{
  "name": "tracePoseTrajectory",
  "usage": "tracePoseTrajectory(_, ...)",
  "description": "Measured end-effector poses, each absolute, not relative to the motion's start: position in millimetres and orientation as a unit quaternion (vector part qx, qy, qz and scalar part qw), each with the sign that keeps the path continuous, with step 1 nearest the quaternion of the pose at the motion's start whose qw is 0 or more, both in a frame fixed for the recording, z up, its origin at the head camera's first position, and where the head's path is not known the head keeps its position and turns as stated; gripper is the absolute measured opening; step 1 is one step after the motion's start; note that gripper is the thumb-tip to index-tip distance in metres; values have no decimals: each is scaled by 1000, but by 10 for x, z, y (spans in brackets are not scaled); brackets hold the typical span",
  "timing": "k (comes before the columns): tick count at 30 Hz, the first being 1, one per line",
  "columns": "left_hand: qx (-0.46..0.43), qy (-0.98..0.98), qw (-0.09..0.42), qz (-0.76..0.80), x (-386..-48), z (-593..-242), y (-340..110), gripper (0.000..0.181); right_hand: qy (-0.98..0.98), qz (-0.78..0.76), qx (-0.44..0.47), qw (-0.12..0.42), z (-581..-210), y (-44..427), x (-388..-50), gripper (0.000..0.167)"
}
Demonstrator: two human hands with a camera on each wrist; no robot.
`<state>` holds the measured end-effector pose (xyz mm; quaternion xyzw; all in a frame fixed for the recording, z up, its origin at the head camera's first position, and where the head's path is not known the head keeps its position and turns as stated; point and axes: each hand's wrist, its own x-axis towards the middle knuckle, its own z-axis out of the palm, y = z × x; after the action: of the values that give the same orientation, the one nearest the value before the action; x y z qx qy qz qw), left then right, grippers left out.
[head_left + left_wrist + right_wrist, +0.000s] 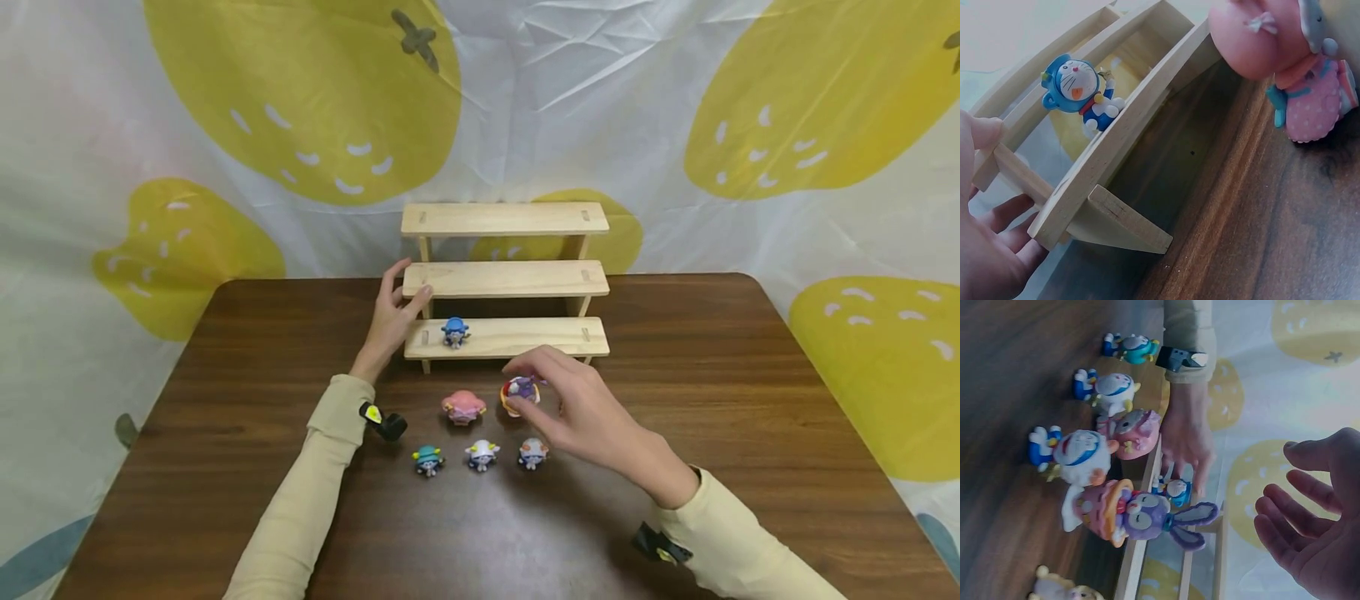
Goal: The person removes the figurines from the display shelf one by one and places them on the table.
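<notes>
My left hand [386, 321] grips the left end of a three-tier wooden display shelf [510, 279], thumb by the middle board and fingers around its side. On the bottom board, near that end, sits a blue-hatted cat figurine [1075, 90]. My right hand [585, 404] hovers over a purple rabbit figurine [1147, 519] in a pink and orange cup-like base. Its fingers are loosely curved and hold nothing; in the right wrist view they are apart from the rabbit. A pink-headed figurine [463, 407] stands left of the rabbit.
Nearer me, a row holds a teal-hatted figurine [427, 460], a white-hatted figurine with yellow horns [482, 455] and a grey-white-hatted figurine [532, 453]. A tan figurine [1063, 587] shows at the right wrist view's lower edge. A fruit-print cloth [495, 100] hangs behind the wooden table [712, 358].
</notes>
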<state>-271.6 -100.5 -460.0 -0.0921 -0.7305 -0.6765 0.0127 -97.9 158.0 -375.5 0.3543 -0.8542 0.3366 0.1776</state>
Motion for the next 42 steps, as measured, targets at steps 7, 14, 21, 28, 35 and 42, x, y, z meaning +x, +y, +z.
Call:
tracePoseTrajectory(7, -91, -725, 11, -683, -2704, -4608, -992, 66, -862, 324, 354, 164, -3725, 1464, -1146, 37)
tracePoseTrajectory(14, -92, -733, 16, -674, -2709, -4612, -968, 64, -875, 313, 340, 141, -3726, 1414, -1300, 43)
tracePoseTrajectory(21, -95, -724, 16, -683, -2716, -4626, -950, 64, -889, 316, 317, 94, -3733, 1367, -1471, 44)
tracePoseTrajectory(28, -92, -727, 19, -680, -2708, -4621, -930, 64, -895, 303, 320, 70, -3794, 1295, -1610, 44)
tracePoseTrajectory(35, -87, -724, 9, -684, -2732, -4630, -952, 66, -903, 285, 318, 43, -3793, 1202, -1756, 46)
tracePoseTrajectory(42, -84, -729, 6, -679, -2733, -4624, -960, 66, -913, 248, 325, -1, -3830, 1111, -1880, 48)
